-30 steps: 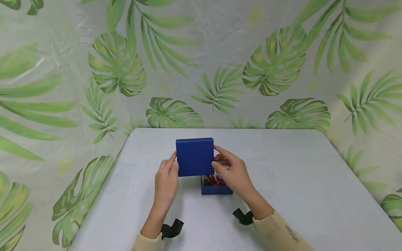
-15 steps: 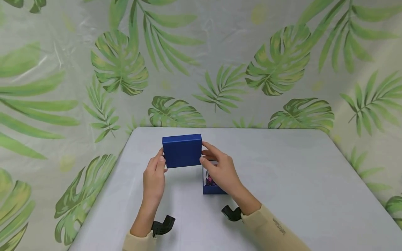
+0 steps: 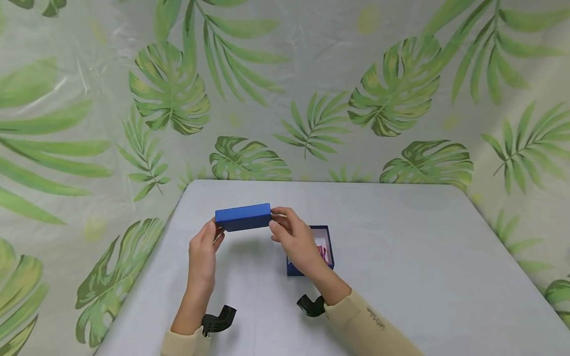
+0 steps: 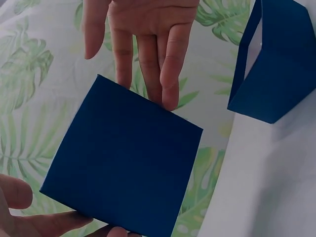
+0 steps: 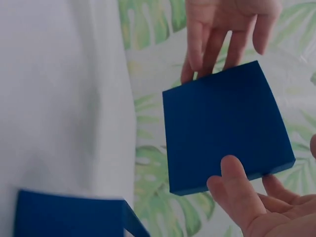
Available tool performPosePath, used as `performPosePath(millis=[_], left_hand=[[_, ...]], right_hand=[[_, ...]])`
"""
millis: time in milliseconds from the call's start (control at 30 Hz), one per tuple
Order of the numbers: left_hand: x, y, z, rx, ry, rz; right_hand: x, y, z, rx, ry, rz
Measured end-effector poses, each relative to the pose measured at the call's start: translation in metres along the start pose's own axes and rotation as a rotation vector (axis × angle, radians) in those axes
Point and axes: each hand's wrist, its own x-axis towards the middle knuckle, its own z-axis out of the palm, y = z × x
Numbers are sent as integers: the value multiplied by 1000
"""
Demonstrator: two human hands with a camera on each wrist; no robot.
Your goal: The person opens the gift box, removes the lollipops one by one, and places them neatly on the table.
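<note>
The blue lid (image 3: 242, 217) is held in the air above the tabletop (image 3: 401, 247), left of the middle and nearer the far edge than the near one. It is tilted, with one narrow side facing the head camera. The hands hold it from opposite ends: the left hand (image 3: 202, 252) has its fingers at the left end and the right hand (image 3: 299, 242) grips the right end. The wrist views show fingertips touching two opposite edges of its square face, but whether both thumbs touch it I cannot tell.

An open blue box (image 3: 294, 270) stands on the tabletop well in from the left and right edges, partly hidden behind the right hand. Inside its pale interior lies a reddish item (image 3: 322, 253), too small to identify. A leaf-patterned cloth (image 3: 307, 74) hangs beyond the far edge. Beige sleeves (image 3: 369, 321) cover the forearms.
</note>
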Motion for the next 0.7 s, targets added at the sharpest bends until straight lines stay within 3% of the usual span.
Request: performPosePath(millis=[233, 433, 700], left_hand=[[4, -10, -9, 14, 76, -47], [7, -18, -16, 59, 130, -139], [14, -32, -23, 34, 181, -189]], right_hand=[[-2, 10, 13, -74, -36, 30], [-1, 15, 22, -62, -85, 114], [3, 22, 37, -37, -105, 190]])
